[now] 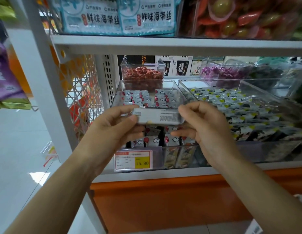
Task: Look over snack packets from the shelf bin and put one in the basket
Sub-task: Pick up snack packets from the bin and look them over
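A small grey snack packet (pixel 157 116) with fine printed text facing me is held level in front of the shelf. My left hand (pixel 113 127) pinches its left end and my right hand (pixel 203 125) pinches its right end. Behind and below it stands a clear shelf bin (pixel 179 92) filled with several grey packets printed with white clouds and red marks (pixel 143 98). No basket shows in this view.
A second clear bin (pixel 239 105) of dark and yellow-green packets sits to the right. Small clear boxes of red sweets (pixel 143 75) and purple sweets (pixel 212 72) stand behind. A yellow price tag reading 15.80 (pixel 134 160) hangs on the shelf edge. A wire rack (pixel 79 92) is at left.
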Tool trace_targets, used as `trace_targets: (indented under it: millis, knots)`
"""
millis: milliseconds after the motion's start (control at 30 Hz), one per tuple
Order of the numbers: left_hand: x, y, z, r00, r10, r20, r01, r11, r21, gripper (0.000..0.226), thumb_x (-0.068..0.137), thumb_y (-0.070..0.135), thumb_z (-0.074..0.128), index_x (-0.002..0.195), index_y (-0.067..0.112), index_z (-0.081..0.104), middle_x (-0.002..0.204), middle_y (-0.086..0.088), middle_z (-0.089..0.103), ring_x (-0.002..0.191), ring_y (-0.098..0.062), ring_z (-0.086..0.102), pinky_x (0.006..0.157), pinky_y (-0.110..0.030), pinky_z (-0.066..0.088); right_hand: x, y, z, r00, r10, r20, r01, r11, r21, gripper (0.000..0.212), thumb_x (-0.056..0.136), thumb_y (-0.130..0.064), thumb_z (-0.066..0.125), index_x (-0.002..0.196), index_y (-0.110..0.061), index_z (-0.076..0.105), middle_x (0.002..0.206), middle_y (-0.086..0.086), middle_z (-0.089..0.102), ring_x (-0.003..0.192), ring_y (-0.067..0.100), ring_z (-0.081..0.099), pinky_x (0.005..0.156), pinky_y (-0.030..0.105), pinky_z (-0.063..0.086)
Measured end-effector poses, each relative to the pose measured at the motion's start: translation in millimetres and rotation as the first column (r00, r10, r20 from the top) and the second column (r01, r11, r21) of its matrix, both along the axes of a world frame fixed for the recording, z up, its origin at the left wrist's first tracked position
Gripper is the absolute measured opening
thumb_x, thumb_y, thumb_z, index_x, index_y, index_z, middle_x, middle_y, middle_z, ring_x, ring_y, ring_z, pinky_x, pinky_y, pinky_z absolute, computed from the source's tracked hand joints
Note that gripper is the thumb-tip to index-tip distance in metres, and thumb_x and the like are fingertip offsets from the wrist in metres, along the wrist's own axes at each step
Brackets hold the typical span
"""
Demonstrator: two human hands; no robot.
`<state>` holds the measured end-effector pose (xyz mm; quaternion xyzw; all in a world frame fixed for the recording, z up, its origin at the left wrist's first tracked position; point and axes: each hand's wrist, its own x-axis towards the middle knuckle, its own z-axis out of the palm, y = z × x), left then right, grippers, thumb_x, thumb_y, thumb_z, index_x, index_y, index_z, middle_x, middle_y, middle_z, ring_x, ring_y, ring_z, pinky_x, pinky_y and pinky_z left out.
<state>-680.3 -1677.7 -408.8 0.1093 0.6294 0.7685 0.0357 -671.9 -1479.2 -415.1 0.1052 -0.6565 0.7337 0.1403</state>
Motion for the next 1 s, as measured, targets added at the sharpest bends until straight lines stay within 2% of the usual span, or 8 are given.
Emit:
trace_targets:
  millis: [100,267,367,500,633,767,867,1000]
  knots:
    - [3.5,1.5,0.5,0.996,-0.01,-0.088,-0.003,0.989,-0.146,0.032,0.078,0.011,0.06,0.109,0.015,0.062,0.093,-0.007,0.074,0.087,-0.018,0.071,0.071,-0.02,0.056,-1.4,0.1,-1.6,1.0,-0.017,-0.015,0.018,0.997,0.076,0.012,0.079,-0.02,0.066,0.087,-0.012,0.069,0.087,0.015,0.065,0.081,0.027,0.068,0.059,0.025,0.057]
    - [6.3,1.3,2.5,0.971,0.005,-0.238,-0.098,0.92,-0.381,0.03,0.081,0.01,0.064,0.104,0.029,0.062,0.099,0.0,0.07,0.083,-0.02,0.07,0.078,-0.036,0.058,-2.6,2.8,1.5,0.999,-0.034,0.008,0.033,0.996,0.081,0.019,0.084,-0.01,0.064,0.065,-0.012,0.068,0.067,0.002,0.067,0.07,0.021,0.07,0.053,0.027,0.056]
    - [9.1,4.5,2.9,0.952,0.01,-0.305,-0.156,0.875,-0.459,0.025,0.08,0.023,0.065,0.102,0.033,0.061,0.1,-0.002,0.067,0.085,-0.019,0.068,0.08,-0.041,0.056,-3.2,3.3,0.6,0.998,-0.064,0.008,0.063,0.993,0.096,0.021,0.085,-0.01,0.063,0.064,-0.006,0.064,0.063,-0.001,0.067,0.067,0.018,0.07,0.048,0.027,0.056]
    - [8.5,9.0,3.2,0.962,0.072,-0.265,-0.186,0.88,-0.436,0.014,0.08,0.028,0.065,0.089,0.018,0.063,0.088,-0.008,0.067,0.075,-0.015,0.068,0.067,-0.026,0.057,0.7,-0.1,0.9,0.995,-0.066,-0.08,0.083,0.97,0.227,0.02,0.086,-0.011,0.062,0.067,-0.005,0.065,0.063,0.002,0.067,0.059,0.012,0.067,0.047,0.023,0.054]
    - [5.1,6.6,4.2,0.979,0.093,-0.183,-0.155,0.918,-0.364,0.017,0.078,0.022,0.067,0.076,0.006,0.061,0.078,-0.014,0.066,0.068,-0.019,0.067,0.057,-0.022,0.054,2.5,-0.3,1.0,0.996,-0.007,-0.086,0.028,0.968,0.249,0.018,0.086,-0.012,0.062,0.069,-0.005,0.065,0.067,0.009,0.067,0.063,0.019,0.069,0.053,0.038,0.059]
    - [2.7,6.6,1.6,0.94,0.177,-0.29,-0.279,0.889,-0.363,0.024,0.081,0.024,0.066,0.071,0.003,0.059,0.062,-0.005,0.063,0.054,-0.016,0.061,0.049,-0.018,0.05,4.8,-3.3,2.4,0.993,0.06,-0.105,-0.028,0.959,0.283,0.018,0.088,-0.005,0.057,0.07,-0.004,0.062,0.055,-0.014,0.064,0.054,-0.004,0.063,0.048,0.012,0.05]
    - [3.9,6.3,2.9,0.936,0.171,-0.308,-0.286,0.879,-0.381,0.026,0.081,0.028,0.065,0.074,0.003,0.061,0.063,-0.003,0.064,0.051,-0.008,0.06,0.047,-0.014,0.047,4.1,-4.8,0.9,0.993,0.056,-0.1,-0.026,0.959,0.283,0.019,0.089,-0.003,0.057,0.07,-0.005,0.061,0.054,-0.017,0.062,0.053,-0.007,0.06,0.045,0.007,0.044]
    - [8.9,4.8,5.8,0.97,0.04,-0.241,-0.153,0.867,-0.474,0.032,0.064,0.042,0.067,0.088,0.022,0.063,0.086,-0.011,0.068,0.073,-0.016,0.069,0.064,-0.037,0.058,0.7,-1.1,-0.7,1.0,0.009,-0.005,-0.008,0.981,0.191,0.021,0.089,-0.01,0.059,0.072,0.002,0.062,0.07,0.004,0.066,0.065,0.014,0.069,0.049,0.025,0.056]
